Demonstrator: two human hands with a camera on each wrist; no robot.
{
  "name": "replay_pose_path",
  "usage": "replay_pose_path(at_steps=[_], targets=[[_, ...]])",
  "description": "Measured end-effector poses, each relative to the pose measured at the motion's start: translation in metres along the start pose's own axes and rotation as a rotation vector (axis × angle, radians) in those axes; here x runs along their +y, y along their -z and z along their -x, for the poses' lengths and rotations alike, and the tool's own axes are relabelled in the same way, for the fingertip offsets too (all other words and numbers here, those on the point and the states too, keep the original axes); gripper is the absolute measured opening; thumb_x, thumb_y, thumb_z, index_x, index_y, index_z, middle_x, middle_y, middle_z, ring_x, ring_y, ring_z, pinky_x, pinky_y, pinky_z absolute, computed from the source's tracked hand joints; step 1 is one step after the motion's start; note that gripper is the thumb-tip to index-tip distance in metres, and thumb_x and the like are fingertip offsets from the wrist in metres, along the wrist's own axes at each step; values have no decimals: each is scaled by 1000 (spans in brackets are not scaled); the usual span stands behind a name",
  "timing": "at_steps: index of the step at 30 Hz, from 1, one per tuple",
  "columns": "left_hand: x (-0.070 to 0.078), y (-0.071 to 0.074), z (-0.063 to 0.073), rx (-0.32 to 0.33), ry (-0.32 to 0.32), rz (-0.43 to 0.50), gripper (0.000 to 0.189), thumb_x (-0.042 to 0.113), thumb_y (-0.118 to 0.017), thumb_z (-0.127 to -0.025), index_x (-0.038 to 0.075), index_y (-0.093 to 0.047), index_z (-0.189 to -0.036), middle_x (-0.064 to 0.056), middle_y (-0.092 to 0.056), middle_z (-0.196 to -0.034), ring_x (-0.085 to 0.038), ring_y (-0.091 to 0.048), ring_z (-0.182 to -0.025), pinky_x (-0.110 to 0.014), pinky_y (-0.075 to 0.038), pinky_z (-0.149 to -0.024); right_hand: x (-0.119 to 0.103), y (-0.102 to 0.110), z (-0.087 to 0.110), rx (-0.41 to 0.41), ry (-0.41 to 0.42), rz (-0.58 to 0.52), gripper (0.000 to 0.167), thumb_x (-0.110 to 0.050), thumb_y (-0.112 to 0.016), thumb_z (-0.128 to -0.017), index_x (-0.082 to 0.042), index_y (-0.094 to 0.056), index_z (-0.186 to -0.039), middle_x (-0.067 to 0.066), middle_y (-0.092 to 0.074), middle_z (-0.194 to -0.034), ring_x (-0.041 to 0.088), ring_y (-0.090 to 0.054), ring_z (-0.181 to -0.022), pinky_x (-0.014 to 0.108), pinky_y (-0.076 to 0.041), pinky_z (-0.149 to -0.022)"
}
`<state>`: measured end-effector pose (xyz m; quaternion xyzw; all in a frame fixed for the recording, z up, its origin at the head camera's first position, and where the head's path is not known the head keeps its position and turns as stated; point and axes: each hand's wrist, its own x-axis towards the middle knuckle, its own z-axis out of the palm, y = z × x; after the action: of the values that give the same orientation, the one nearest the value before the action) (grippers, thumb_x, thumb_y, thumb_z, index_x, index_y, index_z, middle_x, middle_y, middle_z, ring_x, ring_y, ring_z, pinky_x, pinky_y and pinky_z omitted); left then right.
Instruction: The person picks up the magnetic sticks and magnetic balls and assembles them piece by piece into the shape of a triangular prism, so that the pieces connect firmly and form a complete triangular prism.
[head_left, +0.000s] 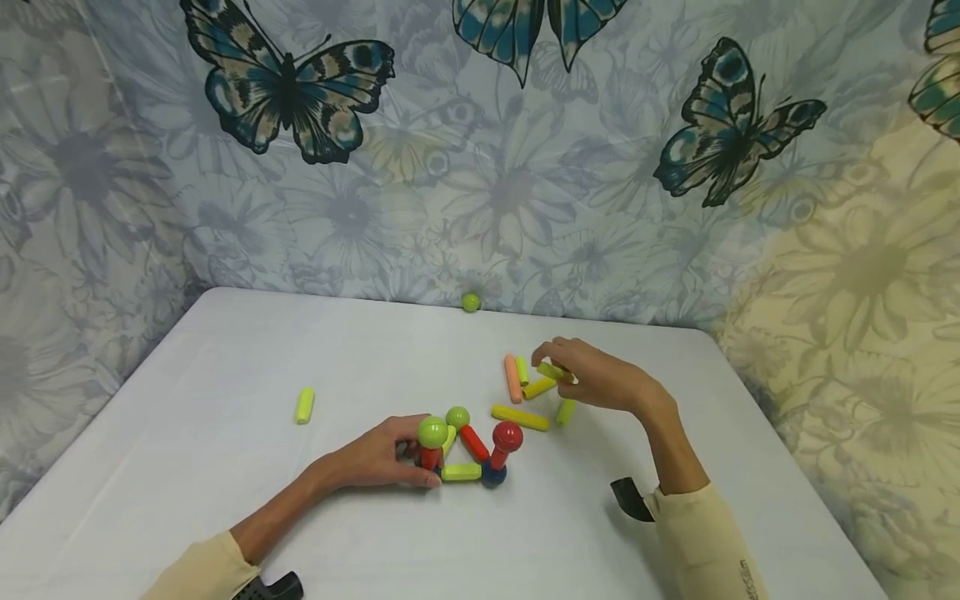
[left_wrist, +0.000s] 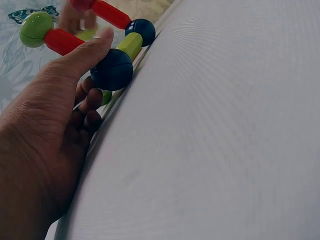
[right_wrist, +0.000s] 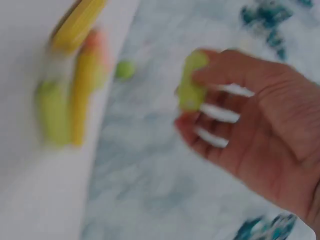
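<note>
My left hand (head_left: 378, 454) grips the near left corner of a small frame built of balls and rods. In the left wrist view the thumb lies along its red rod (left_wrist: 65, 42) and the fingers are beside the dark blue ball (left_wrist: 112, 70). A yellow-green rod (head_left: 461, 472) links this corner to a second blue ball (head_left: 493, 474). Red rods rise from both, topped by a green ball (head_left: 432, 432) and a red ball (head_left: 507, 436). My right hand (head_left: 607, 379) pinches a short yellow-green rod (right_wrist: 191, 82) above the loose rods.
Below my right hand lie an orange rod (head_left: 513, 379), a yellow rod (head_left: 520, 417) and several others. One yellow-green rod (head_left: 304, 406) is off to the left on the white table (head_left: 360, 350). A loose green ball (head_left: 470, 302) sits at the back edge, against the patterned cloth.
</note>
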<state>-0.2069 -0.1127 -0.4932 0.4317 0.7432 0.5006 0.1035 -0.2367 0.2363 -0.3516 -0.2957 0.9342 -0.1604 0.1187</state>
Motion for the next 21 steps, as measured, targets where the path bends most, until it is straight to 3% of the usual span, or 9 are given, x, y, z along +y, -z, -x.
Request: replay_pose_path(at_steps=[4,9,16,21], targets=[[3,1,0,7,-2,4,24,24,-84,-89,21,-68,-107,2,-60,-95,-16,-54,-80,-21,-46,-71,-47,2,4,76,214,-40,40,-5,-70,-96,-14,-62,-134,-2,-66,-113,13,-58,-102,33,-56,-89],[4,1,1,12,-3,-5,32,24,-85,-88,18,-68,-115,3,-59,-95,-15,-53,-81,-21,-46,-71,-86,-9,3,64,377,-44,34,-9,-71,-96,-14,-64,-129,-7,-67,-112,7,-58,-99,25,-54,-87],[2,2,0,4,-13,7,40,24,-85,-89,13,-67,-123,1,-61,-99,-17,-55,-83,-23,-47,-73,-96,-27,-5,17,430,36,28,-5,-71,-95,-14,-70,-121,-8,-70,-108,8,-55,-87,16,-50,-76],[0,1,1,-6,-18,16,40,23,-85,-89,13,-67,-123,1,-61,-100,-14,-54,-83,-22,-47,-73,-95,-30,-6,8,441,23,26,-6,-71,-96,-13,-70,-121,-7,-72,-110,10,-57,-86,16,-50,-76]])
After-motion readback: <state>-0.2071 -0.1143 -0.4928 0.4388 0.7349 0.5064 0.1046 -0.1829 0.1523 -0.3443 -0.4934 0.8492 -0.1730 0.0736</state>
